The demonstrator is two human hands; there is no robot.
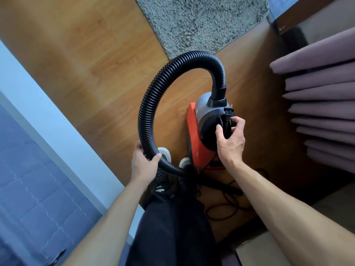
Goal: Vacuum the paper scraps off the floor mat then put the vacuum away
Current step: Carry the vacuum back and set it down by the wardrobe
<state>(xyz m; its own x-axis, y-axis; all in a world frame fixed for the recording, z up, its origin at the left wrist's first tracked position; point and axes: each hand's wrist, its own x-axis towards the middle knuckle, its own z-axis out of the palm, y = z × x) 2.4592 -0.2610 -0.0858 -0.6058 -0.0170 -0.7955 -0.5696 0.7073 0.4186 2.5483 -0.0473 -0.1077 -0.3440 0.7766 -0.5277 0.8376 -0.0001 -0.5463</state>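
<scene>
No legible text, label, brand or number anywhere. Perhaps a pale mark on the grey vacuum body (204,112), near its left edge, too blurred to read.

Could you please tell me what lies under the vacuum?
An orange slab on the wood floor shows beneath the vacuum. The vacuum and the right hand cover most of it, so whether they touch is unclear.

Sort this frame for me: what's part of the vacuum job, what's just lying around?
Job:
vacuum
hose, gripped by the left hand
power cord, pinched near its plug by the right hand
grey floor mat, no scraps visible on the part shown

Just there:
purple curtain
blue quilted bedding
shoes
</scene>
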